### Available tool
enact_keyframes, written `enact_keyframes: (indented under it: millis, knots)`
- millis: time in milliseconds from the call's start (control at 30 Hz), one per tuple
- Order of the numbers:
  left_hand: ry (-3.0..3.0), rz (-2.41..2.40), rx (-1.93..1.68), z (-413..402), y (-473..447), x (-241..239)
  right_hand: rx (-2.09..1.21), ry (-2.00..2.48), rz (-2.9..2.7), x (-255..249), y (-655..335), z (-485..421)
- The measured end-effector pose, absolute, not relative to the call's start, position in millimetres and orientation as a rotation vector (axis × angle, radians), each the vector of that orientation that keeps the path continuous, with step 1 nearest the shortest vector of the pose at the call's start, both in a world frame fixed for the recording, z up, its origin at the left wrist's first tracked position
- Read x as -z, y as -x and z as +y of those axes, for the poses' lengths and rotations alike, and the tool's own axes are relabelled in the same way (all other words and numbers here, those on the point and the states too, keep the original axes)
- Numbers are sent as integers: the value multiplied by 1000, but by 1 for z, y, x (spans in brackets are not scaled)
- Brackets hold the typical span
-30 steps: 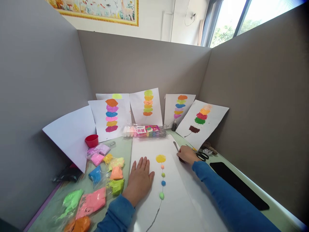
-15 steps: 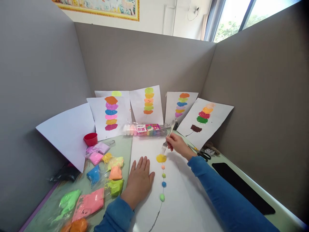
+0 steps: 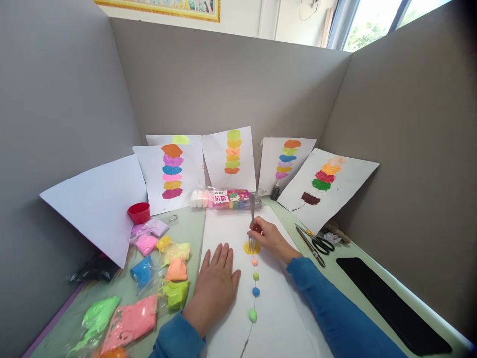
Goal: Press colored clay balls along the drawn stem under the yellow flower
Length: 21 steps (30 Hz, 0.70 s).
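My right hand (image 3: 269, 239) grips a metal fork (image 3: 252, 215), tines down, at a flattened yellow clay piece (image 3: 250, 250) on a white sheet of paper (image 3: 231, 226). My left hand (image 3: 215, 286) lies flat on the same sheet with fingers stretched out, left of a drawn line. Along that line, below the yellow piece, sit small clay balls: an orange-pink ball (image 3: 255, 262), a yellow-green ball (image 3: 256, 276), a blue ball (image 3: 256, 292) and a light green ball (image 3: 253, 315). Whether the tines press into the yellow clay or just touch it, I cannot tell.
Bags of coloured clay, among them a pink bag (image 3: 130, 318), lie at left beside a red cup (image 3: 138, 213). Behind the sheet is a wrapped clay pack (image 3: 227, 199). Scissors (image 3: 321, 243), a pen (image 3: 310, 247) and a black slab (image 3: 391, 303) lie right. Colourful drawings lean against grey panels.
The fork has come down onto the yellow clay and stands more upright. My right hand has moved down with it. My left hand stays flat on the paper; the view has shifted slightly.
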<state>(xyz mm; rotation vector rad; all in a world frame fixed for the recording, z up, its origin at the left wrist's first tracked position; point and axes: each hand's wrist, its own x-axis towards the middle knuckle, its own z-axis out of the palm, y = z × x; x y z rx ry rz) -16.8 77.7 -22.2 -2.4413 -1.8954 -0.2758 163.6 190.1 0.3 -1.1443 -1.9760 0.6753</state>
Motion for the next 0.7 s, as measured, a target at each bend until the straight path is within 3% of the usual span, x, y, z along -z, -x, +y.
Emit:
enact_keyframes:
  millis: [700]
  knots:
    - [2417,-1899,219,77,15,19,-813,1059,-1958,19,-166,209]
